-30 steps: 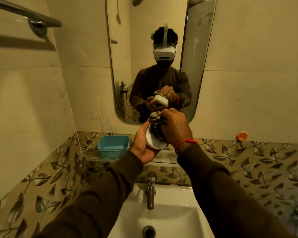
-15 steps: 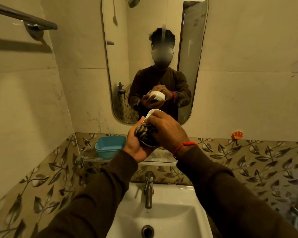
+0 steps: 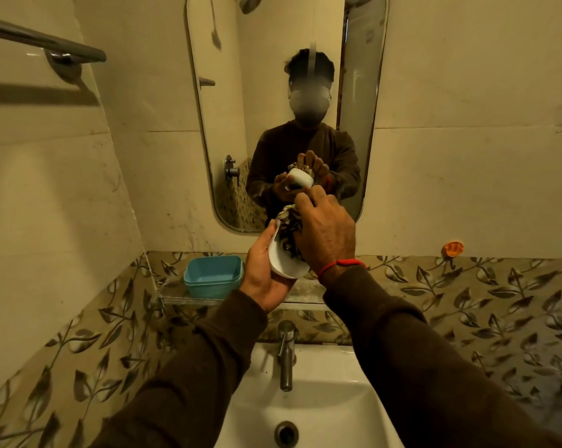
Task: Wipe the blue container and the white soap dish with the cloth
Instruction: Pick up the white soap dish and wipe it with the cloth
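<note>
Left hand [image 3: 263,273] cups the white soap dish [image 3: 284,265] from below and the left side, fingers curled round its outer wall, dish tilted so the open side faces right. Right hand [image 3: 325,234] grips a bunched patterned cloth [image 3: 289,231], fingers closed over it, and presses it into the dish's hollow; cloth touches the inner wall and sticks out above the rim. A red thread [image 3: 341,265] sits on the right wrist. Both hands are held up in front of the mirror [image 3: 273,76], above the tap [image 3: 286,354] and the white sink [image 3: 321,409]. Blue container [image 3: 213,276] stands upright on the glass shelf [image 3: 189,300] under the mirror, just left of the left hand, not touched, open top facing up. Shelf runs along the leaf-pattern tile band [image 3: 467,286]. Towel bar [image 3: 43,43] is on the left wall, upper corner. A small orange thing [image 3: 452,248] is stuck on the back wall to the right, well apart from the hands; can't tell what it is. Mirror shows the same grip from the front: dish in one hand, cloth pushed in by the other.
</note>
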Action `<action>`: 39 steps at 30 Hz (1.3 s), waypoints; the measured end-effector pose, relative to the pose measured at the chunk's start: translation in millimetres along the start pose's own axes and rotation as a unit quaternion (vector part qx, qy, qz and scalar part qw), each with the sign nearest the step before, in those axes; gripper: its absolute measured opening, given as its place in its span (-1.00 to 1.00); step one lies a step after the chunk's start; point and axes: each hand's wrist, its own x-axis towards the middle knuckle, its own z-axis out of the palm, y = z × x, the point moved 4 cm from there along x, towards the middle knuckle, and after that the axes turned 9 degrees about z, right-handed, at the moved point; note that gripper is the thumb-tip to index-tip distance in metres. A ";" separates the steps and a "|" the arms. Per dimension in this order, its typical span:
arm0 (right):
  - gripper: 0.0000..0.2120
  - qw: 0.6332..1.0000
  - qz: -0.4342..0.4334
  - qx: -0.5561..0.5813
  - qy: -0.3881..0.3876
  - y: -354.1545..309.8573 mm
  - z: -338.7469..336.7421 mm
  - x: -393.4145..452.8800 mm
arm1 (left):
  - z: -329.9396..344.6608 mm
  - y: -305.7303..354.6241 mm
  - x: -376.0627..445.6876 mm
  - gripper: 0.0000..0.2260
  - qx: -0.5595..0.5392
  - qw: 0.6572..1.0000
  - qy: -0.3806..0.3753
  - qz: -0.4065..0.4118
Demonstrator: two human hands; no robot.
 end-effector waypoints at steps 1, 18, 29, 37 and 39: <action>-0.82 1.000 -0.005 -0.007 -0.004 -0.5 1.5 -0.9 | 0.1 0.9 0.3 -0.55 0.006 1.000 0.006 0.007; -0.76 0.927 0.024 0.145 -0.346 -2.4 13.6 -24.8 | -24.3 0.0 3.1 -0.49 0.053 0.995 0.071 0.039; -0.74 0.981 0.095 0.119 -0.123 12.8 12.9 -10.9 | -14.2 -14.4 -5.4 -0.53 -0.020 0.999 0.035 0.001; -0.70 0.957 0.046 0.170 -0.230 3.1 11.2 -15.6 | -24.8 -19.2 -9.2 -0.56 -0.002 0.999 0.040 -0.011; -0.70 0.945 0.033 0.206 -0.250 0.5 7.6 -20.2 | -27.8 -14.7 -7.1 -0.55 0.010 0.999 0.045 -0.015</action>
